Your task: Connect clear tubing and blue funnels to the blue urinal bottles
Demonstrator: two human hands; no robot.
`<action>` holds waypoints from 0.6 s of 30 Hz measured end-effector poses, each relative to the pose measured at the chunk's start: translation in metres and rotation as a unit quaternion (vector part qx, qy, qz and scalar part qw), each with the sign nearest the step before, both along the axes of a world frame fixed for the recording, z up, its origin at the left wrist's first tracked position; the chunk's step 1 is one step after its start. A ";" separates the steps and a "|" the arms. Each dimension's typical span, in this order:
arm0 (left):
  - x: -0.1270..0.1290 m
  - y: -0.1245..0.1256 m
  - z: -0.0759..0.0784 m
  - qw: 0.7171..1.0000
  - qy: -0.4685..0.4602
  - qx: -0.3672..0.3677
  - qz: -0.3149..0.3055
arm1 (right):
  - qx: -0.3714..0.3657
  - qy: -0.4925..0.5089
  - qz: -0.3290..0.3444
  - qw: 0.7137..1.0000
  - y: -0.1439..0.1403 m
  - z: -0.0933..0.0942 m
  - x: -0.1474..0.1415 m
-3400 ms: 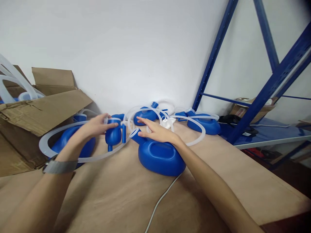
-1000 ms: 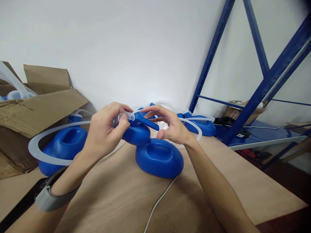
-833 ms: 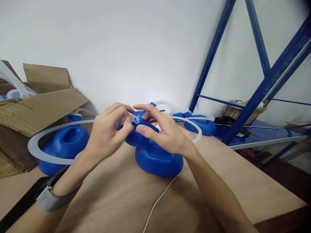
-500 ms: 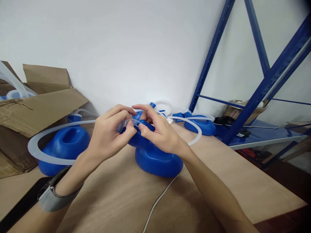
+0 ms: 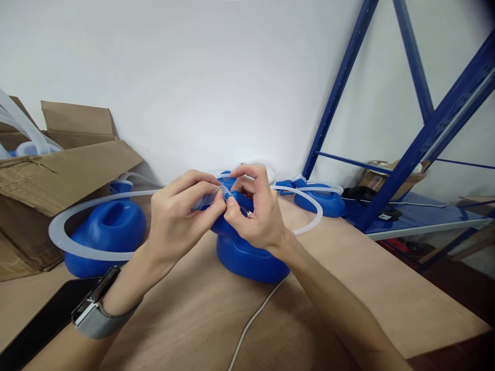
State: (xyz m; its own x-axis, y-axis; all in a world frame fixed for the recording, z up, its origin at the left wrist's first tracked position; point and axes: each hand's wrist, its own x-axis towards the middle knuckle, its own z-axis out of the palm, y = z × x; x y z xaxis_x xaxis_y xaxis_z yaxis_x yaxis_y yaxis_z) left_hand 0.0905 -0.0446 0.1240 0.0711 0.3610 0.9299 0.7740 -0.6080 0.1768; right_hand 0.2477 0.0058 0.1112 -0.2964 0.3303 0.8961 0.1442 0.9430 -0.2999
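At the centre, my left hand (image 5: 174,221) is closed, thumb and fingers pinching a clear, thin plastic piece (image 5: 207,200). My right hand (image 5: 257,216) meets it thumb to thumb, its fingers closed around a small blue plastic part (image 5: 243,201). The clear piece reaches that part's tip; fingers hide how they join. Just below both hands stands a blue plastic bottle (image 5: 251,263) with a rounded base, its upper portion largely covered by my hands. A translucent ribbed hose (image 5: 58,232) loops out on the left, and another hose length (image 5: 319,211) curves on the right.
Another blue bottle (image 5: 131,221) lies at left before an open cardboard box (image 5: 69,170) holding hoses. More blue bottles (image 5: 323,200) with hoses are near the wall. A white cable (image 5: 247,324) crosses the wooden table (image 5: 371,288). Blue metal shelving (image 5: 410,154) stands at right.
Both hands have shifted slightly right, and my thumbs have come together. The clear piece now bends up against the blue part. My right fingers are more curled.
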 end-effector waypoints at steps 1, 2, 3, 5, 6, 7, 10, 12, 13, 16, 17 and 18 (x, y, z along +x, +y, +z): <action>0.001 -0.001 0.000 1.000 0.003 -0.001 -0.007 | 0.024 0.012 -0.010 1.000 0.000 -0.001 0.000; 0.002 -0.002 0.000 1.000 0.006 -0.001 -0.016 | 0.048 0.021 -0.019 0.998 0.000 -0.002 0.000; 0.003 -0.003 0.000 1.000 0.010 -0.003 -0.024 | 0.069 0.029 -0.032 0.997 0.000 -0.002 0.000; 0.005 -0.005 0.001 0.999 0.010 -0.009 -0.037 | 0.096 0.033 -0.061 0.993 -0.001 -0.004 0.002; 0.006 -0.007 0.002 0.999 0.008 -0.017 -0.040 | 0.103 0.031 -0.074 0.991 -0.001 -0.004 0.002; 0.006 -0.007 0.003 0.999 0.006 -0.027 -0.042 | 0.107 0.027 -0.082 0.991 -0.001 -0.004 0.003; 0.003 -0.006 0.007 0.995 -0.006 -0.079 -0.057 | 0.121 0.010 -0.082 0.989 -0.001 -0.002 0.007; -0.004 -0.003 0.010 0.989 -0.009 -0.119 -0.092 | 0.129 -0.005 -0.070 0.989 0.001 0.001 0.011; -0.008 -0.001 0.012 0.983 -0.004 -0.141 -0.115 | 0.129 -0.010 -0.067 0.989 0.002 0.003 0.013; -0.024 0.000 0.018 0.963 0.064 -0.206 -0.161 | 0.104 0.005 -0.062 0.993 0.005 0.010 0.022; -0.029 -0.001 0.020 0.958 0.086 -0.223 -0.161 | 0.094 0.007 -0.056 0.994 0.005 0.013 0.026; -0.033 -0.003 0.022 0.953 0.108 -0.240 -0.153 | 0.084 0.007 -0.049 0.995 0.006 0.016 0.029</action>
State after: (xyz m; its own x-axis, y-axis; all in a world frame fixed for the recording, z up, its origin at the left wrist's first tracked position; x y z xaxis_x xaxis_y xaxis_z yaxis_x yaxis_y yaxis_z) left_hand 0.0573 -0.0480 0.1460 0.4115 0.6727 0.6149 0.6235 -0.6999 0.3484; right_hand 0.2763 0.0116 0.1275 -0.2567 0.2021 0.9451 0.2346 0.9617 -0.1419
